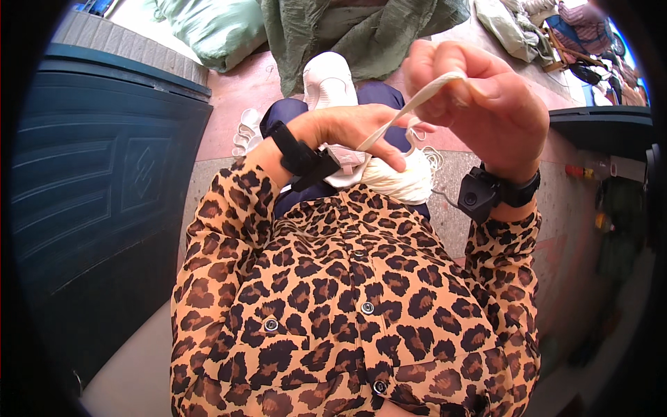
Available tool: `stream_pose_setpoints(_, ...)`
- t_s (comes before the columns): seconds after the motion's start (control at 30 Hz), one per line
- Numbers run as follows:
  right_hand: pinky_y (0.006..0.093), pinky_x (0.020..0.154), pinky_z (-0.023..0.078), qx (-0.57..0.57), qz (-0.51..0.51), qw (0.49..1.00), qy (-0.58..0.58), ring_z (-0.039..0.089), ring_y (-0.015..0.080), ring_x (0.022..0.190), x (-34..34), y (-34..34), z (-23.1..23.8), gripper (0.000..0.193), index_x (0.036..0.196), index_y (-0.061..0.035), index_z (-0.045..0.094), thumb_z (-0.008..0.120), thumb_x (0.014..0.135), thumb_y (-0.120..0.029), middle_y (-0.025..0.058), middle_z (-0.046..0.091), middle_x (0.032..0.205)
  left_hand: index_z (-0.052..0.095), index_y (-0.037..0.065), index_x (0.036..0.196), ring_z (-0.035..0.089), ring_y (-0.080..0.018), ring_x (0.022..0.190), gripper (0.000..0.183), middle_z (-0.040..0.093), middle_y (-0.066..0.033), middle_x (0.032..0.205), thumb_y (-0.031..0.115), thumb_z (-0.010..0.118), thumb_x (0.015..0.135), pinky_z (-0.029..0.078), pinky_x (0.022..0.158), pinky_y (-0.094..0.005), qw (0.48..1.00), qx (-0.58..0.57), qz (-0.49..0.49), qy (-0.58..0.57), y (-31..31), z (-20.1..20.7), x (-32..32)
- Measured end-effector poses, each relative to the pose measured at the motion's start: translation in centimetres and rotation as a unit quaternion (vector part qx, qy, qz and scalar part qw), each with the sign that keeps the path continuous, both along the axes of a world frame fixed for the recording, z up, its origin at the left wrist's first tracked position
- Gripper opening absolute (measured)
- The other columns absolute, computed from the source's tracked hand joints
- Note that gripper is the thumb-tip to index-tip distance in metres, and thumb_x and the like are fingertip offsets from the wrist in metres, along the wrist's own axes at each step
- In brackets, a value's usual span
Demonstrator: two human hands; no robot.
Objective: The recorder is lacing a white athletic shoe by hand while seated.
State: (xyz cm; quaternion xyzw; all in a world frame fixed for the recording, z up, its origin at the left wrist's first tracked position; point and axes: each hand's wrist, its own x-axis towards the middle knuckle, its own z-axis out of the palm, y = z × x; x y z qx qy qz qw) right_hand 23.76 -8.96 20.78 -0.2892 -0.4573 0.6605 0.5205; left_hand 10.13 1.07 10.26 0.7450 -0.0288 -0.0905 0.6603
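- Mid-pull on a strand (410, 108) — flat, off-white, ribbon-like, drawn taut on a slant between the two hands.
- Right hand (479, 104) raised, closed around the upper end of the strand, thumb and bent fingers pinching it near the top.
- Left hand (347, 132) lower and just beside, palm turned up, fingers curled loosely round the strand's lower run; thumb stretched toward the right hand.
- Hands close together but not touching, so far as can be told.
- Strand fed from a ball (399, 177) of the same pale cord — soft, rounded, matte — resting in the lap just under the left hand.
- Likely step: unwinding or measuring out a length; next move probably calls for steady tension and a fresh grip lower down, without letting the ball roll off the lap.
- Black strap with a small boxy device on each wrist (479, 194).
- Leopard-print blouse (347, 299), thin and silky, buttoned down the front.
- Dark blue trousers, white shoe (328, 80) beyond the knees.
- Speckled stone floor (451, 222); dark ribbed panel (104, 181) at left; green cloth (361, 35) heaped ahead.
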Motion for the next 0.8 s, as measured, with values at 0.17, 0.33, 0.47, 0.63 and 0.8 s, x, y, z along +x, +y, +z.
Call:
stream_pose_setpoints(0.17,0.0263,0.068,0.034,0.088,-0.033,0.996,-0.015,0.039,0.0145,0.074,-0.2,0.8,-1.4,0.018,0.077,-0.0043,0.047,0.045,0.082,-0.021,0.0079,0.043,0.087,0.055,0.002,0.111,0.057,-0.0145,0.089,0.034,0.062,-0.0073,0.097,0.023,0.057,0.084,0.042,0.082,-0.0267,0.985,-0.169,0.038,0.003,0.2,-1.3,-1.6)
stream_pose_setpoints(0.33,0.0265,0.071,0.039,-0.052,-0.137,0.946,0.29,0.05,0.0175,0.076,6.7,1.3,-7.1,0.027,0.08,-0.0005,0.05,0.044,0.087,-0.026,0.0108,0.054,0.084,0.053,0.002,0.087,0.054,-0.0163,0.06,0.012,0.054,-0.0039,0.062,0.012,0.047,0.088,0.044,0.065,-0.0303,0.708,-0.412,0.571,0.044,9.6,-4.1,-9.2)
stream_pose_setpoints(0.47,0.0237,0.062,0.04,-0.139,-0.255,0.948,-0.127,0.048,0.0131,0.064,9.5,-0.5,-13.5,0.028,0.078,-0.0018,0.054,0.048,0.087,-0.028,0.0046,0.053,0.07,0.042,0.011,0.077,0.03,-0.0063,0.042,0.014,0.033,0.006,0.053,0.016,0.048,0.089,0.026,0.039,-0.0205,0.671,-0.377,0.631,0.1,11.6,-5.0,-16.0)
stream_pose_setpoints(0.63,0.0324,0.068,0.047,-0.035,-0.137,0.898,-0.417,0.061,0.0209,0.074,2.7,-4.4,-18.8,0.022,0.099,-0.0002,0.059,0.054,0.083,-0.014,0.012,0.063,0.082,0.058,0.009,0.087,0.039,-0.0045,0.053,0.017,0.047,0.0051,0.066,0.025,0.053,0.086,0.031,0.046,-0.0182,0.829,-0.091,0.52,0.183,5.1,-6.8,-15.4)
stream_pose_setpoints(0.8,0.039,0.07,0.045,0.004,-0.119,0.837,-0.534,0.057,0.0341,0.078,-0.5,-3.6,-19.5,0.015,0.083,0.0012,0.06,0.049,0.08,-0.01,0.0187,0.059,0.078,0.063,0.001,0.088,0.051,-0.007,0.067,0.023,0.058,-0.0006,0.072,0.02,0.05,0.087,0.041,0.064,-0.0213,0.888,0.034,0.412,0.201,-0.6,-7.3,-12.7)
